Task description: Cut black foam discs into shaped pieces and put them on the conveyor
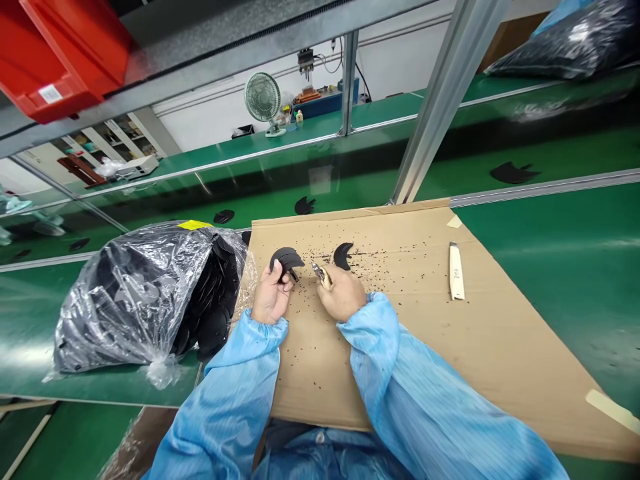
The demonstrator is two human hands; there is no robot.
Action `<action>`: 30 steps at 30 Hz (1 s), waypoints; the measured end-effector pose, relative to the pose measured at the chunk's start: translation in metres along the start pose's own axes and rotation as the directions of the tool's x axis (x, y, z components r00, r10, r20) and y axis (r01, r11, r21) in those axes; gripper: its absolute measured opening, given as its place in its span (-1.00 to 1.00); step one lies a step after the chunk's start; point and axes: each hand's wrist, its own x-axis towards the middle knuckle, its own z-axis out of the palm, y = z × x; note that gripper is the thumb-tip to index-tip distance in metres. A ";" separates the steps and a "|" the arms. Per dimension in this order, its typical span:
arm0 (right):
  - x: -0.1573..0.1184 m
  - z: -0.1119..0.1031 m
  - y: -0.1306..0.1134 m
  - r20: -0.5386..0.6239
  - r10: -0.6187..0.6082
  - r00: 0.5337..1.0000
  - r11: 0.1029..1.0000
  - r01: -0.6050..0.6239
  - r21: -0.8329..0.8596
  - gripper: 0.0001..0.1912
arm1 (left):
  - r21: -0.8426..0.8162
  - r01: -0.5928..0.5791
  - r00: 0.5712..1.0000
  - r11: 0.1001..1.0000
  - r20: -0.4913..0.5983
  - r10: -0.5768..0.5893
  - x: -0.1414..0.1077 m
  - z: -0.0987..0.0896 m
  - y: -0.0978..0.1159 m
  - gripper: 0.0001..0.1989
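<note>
Between the thumb and fingers of my left hand (273,293) is a curved black plastic piece (287,259), held above the cardboard. My right hand (344,293) is wrapped round a pair of nippers (323,275) with pale handles. Their metal tips point up and left, just to the right of the held piece and apart from it. Behind my right hand a crescent-shaped black piece (343,255) lies on the cardboard sheet (320,387). Many tiny black scraps (373,267) are scattered around it.
Left of the cardboard, a clear plastic bag (125,300) spills black pieces (213,320). A white-handled cutter (455,270) lies at right. Metal posts (440,100) rise beyond the sheet, and a red bin (60,53) hangs upper left. More black pieces (305,205) lie on the green surface behind.
</note>
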 end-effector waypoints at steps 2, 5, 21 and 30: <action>-0.001 0.002 -0.001 0.019 -0.045 0.999 0.999 0.045 0.013 -0.93 | 0.006 0.031 0.999 1.000 -0.017 -0.031 0.000 0.001 0.002 -0.72; -0.002 0.004 -0.002 0.033 -0.111 0.993 0.993 0.110 0.040 -0.89 | 0.023 0.084 0.996 0.996 0.008 -0.084 -0.001 0.002 0.004 -0.77; -0.009 -0.002 -0.014 0.199 -0.195 0.961 0.969 0.220 -0.116 -0.83 | 0.054 0.280 0.954 0.959 0.096 -0.284 -0.008 0.003 0.007 -0.86; -0.009 -0.003 -0.015 0.257 -0.151 0.954 0.968 0.195 -0.155 -0.85 | 0.176 0.240 0.954 0.955 0.137 -0.265 -0.007 0.002 0.007 -0.78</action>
